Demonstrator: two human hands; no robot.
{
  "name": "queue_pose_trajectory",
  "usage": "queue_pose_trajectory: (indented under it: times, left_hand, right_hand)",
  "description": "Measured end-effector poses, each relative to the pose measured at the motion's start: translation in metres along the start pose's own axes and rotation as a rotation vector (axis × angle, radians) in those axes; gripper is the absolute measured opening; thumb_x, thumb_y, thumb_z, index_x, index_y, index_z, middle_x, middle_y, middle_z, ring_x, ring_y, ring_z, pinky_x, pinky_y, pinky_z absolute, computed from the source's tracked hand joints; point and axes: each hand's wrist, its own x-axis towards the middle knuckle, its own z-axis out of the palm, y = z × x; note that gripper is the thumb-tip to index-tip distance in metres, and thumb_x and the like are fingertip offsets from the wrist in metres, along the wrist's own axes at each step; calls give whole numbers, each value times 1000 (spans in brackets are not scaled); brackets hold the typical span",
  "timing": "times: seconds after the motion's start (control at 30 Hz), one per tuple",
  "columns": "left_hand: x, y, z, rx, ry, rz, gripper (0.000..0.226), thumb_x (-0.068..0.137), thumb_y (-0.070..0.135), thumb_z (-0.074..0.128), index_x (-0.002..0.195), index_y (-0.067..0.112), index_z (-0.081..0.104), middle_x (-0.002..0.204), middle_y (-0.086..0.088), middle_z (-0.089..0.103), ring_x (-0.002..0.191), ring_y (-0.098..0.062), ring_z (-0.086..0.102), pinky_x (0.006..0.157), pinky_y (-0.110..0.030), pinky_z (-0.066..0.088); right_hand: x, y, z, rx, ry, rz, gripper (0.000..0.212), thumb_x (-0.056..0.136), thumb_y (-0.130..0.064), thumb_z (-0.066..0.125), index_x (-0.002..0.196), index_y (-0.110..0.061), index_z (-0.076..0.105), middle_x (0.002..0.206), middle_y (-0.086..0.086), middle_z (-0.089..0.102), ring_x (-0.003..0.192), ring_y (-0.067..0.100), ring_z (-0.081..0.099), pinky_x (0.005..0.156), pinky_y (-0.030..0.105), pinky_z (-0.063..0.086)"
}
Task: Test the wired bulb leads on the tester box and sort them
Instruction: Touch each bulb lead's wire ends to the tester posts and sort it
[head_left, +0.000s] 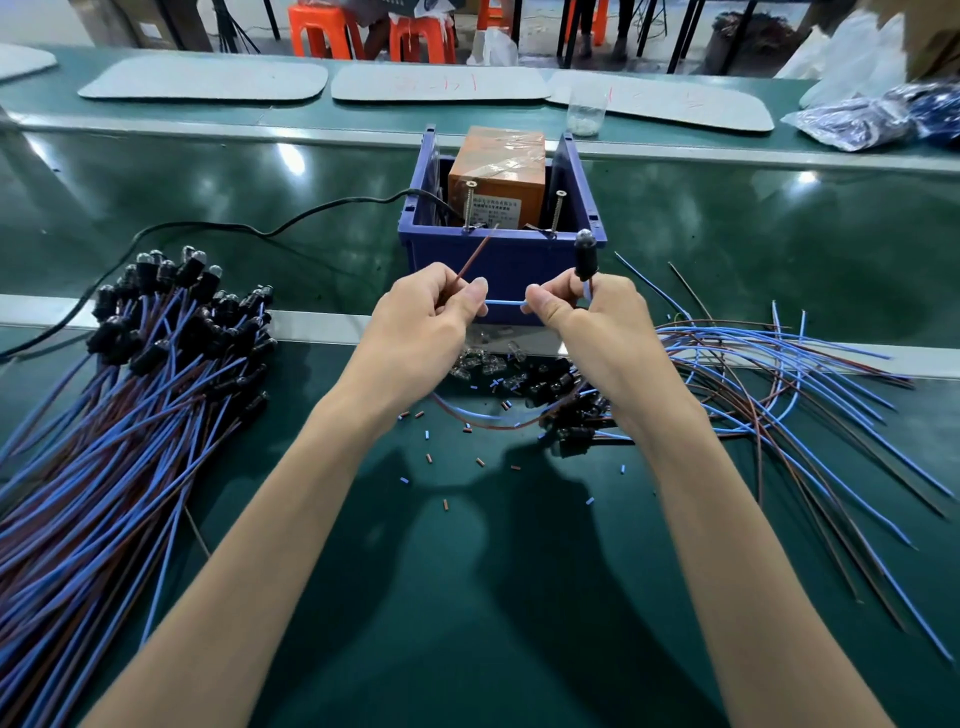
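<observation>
The tester box is a blue bin (498, 257) holding an orange unit (496, 182) with two screw contacts (470, 205) at its front. My left hand (431, 317) pinches a red-brown wire (475, 257) whose tip points up toward the left screw. My right hand (582, 312) grips a black bulb socket (585, 257) upright, bulb on top, and pinches its blue wire (506, 302), which runs level between both hands. A large bundle of wired bulbs (156, 364) lies at the left. A looser heap of wired bulbs (753, 374) lies at the right.
Loose glass bulbs and black sockets (519, 374) sit between my wrists, with cut insulation bits (447, 457) scattered on the green mat. A black power cord (234, 228) runs left from the bin. A clear cup (586, 111), grey pads and plastic bags lie behind.
</observation>
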Motion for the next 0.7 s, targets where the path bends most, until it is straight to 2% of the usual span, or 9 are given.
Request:
queue_pose_trajectory:
  times: [0.13, 0.3, 0.4, 0.5, 0.57, 0.63, 0.7]
  left_hand:
    - [1, 2, -4, 16, 19, 6, 30, 97, 34, 53, 69, 24, 55, 67, 4, 52, 54, -2, 38, 52, -12, 32]
    - [3, 1, -7, 20, 32, -4, 28, 97, 32, 53, 71, 22, 55, 47, 27, 51, 50, 6, 43, 53, -6, 33]
    - [4, 0, -9, 9, 53, 11, 28, 97, 31, 54, 71, 22, 56, 52, 20, 53, 50, 6, 42, 53, -6, 33]
    - [4, -2, -9, -9, 87, 28, 28, 96, 31, 55, 69, 25, 56, 63, 14, 53, 51, 4, 40, 52, -7, 33]
    - [5, -2, -10, 6, 131, 37, 29, 97, 30, 54, 68, 24, 55, 57, 15, 50, 47, 2, 39, 49, -10, 32]
    - [9, -2, -17, -17, 218, 23, 29, 99, 28, 51, 69, 23, 53, 48, 15, 47, 43, 1, 38, 46, -12, 29]
    - [15, -3, -29, -164, 306, -39, 29, 100, 26, 47, 72, 21, 51, 47, 12, 41, 42, -1, 34, 46, -19, 29]
  right_hand:
    - [-1, -2, 1, 3, -19, -8, 19, 91, -27, 63, 73, -21, 65, 82, -2, 65, 69, 0, 49, 58, 7, 35]
    - [-2, -4, 4, 2, -25, -14, 17, 90, -27, 63, 77, -19, 67, 80, -4, 65, 71, 3, 51, 63, 14, 38]
    - [-3, -5, 5, 19, -30, -12, 16, 90, -26, 63, 78, -17, 67, 87, 1, 69, 79, 9, 55, 69, 18, 40]
    - [-5, -7, 8, 20, -46, -17, 15, 91, -25, 63, 81, -15, 69, 90, 3, 69, 80, 10, 56, 65, 10, 39]
    - [-5, -7, 9, 21, -46, -32, 15, 91, -23, 62, 81, -13, 68, 85, -1, 67, 71, 0, 54, 60, 5, 36]
    - [-3, -5, 7, 25, -15, -38, 17, 91, -20, 62, 76, -15, 65, 73, -13, 62, 62, -11, 51, 57, 2, 36]
    - [0, -1, 2, 66, 16, -20, 24, 91, -19, 62, 67, -21, 62, 60, -20, 56, 52, -12, 48, 53, 5, 35]
